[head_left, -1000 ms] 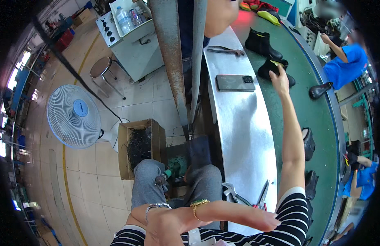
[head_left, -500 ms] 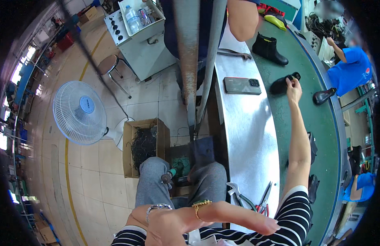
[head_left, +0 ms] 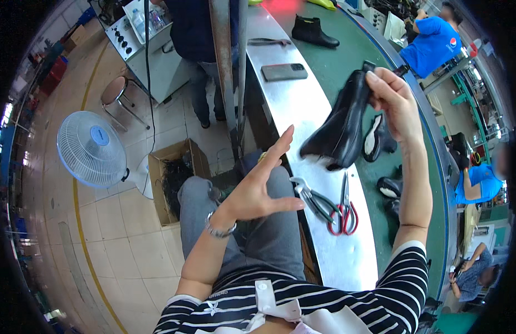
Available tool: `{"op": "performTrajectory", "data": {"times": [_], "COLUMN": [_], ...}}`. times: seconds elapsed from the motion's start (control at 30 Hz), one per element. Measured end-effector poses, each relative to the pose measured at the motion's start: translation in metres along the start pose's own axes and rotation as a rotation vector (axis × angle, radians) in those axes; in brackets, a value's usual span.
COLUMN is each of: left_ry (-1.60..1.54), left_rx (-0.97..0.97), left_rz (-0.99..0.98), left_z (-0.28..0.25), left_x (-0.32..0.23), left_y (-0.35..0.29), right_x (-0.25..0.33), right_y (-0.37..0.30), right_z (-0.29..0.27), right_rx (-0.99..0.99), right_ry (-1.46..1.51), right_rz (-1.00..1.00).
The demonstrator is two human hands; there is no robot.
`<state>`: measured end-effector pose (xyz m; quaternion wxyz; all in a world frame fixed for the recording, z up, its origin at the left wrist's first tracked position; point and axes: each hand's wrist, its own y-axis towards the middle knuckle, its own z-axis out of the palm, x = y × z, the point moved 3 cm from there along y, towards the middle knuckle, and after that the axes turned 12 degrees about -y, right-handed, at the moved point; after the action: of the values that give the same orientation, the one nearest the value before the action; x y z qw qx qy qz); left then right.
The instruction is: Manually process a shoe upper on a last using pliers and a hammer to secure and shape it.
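My right hand (head_left: pixel 394 100) pinches a black ankle boot (head_left: pixel 341 119) by its top edge, with the toe hanging down toward the left. The boot is lifted above the metal strip and the green belt. To its left, over my lap, my left hand (head_left: pixel 261 192) is empty, its fingers stretched and the thumb apart. Below the boot, pincers with dark green handles (head_left: pixel 316 201) and red-handled scissors (head_left: pixel 345 209) lie on the shiny metal strip (head_left: pixel 341 261). Farther along that strip are a grey phone (head_left: pixel 284 72) and another metal hand tool (head_left: pixel 269 42).
More black shoes stand on the green belt (head_left: pixel 325 67), including an ankle boot (head_left: pixel 313 32). At left are a white fan (head_left: pixel 92 149), a cardboard box (head_left: pixel 199 158) of black scraps and a stool (head_left: pixel 114 92). A metal post (head_left: pixel 222 67) rises ahead. Several other people work nearby.
My right hand has lifted the black boot off the belt and brought it nearer. My left hand has moved forward from near my chest, and its fingers have spread. The whole view has shifted.
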<state>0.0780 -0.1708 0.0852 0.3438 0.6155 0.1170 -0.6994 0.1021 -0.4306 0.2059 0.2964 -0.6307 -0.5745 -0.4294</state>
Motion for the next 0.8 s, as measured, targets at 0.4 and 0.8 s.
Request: {"op": "performTrajectory", "data": {"times": [0.4,0.8], "left_ry": [-0.003,-0.543], "left_rx": [-0.099,-0.812], "left_rz": [0.068,-0.448], "left_z": [0.002,-0.048], "left_x": [0.039,0.034], "left_y": [-0.094,-0.25], "right_x": [-0.017,-0.18], "right_y": [-0.069,-0.181], "right_z": [0.133,0.126], "right_rx": [0.389,0.066], "right_ry": [0.406,-1.034], "right_rz": [0.023,0.141]}}
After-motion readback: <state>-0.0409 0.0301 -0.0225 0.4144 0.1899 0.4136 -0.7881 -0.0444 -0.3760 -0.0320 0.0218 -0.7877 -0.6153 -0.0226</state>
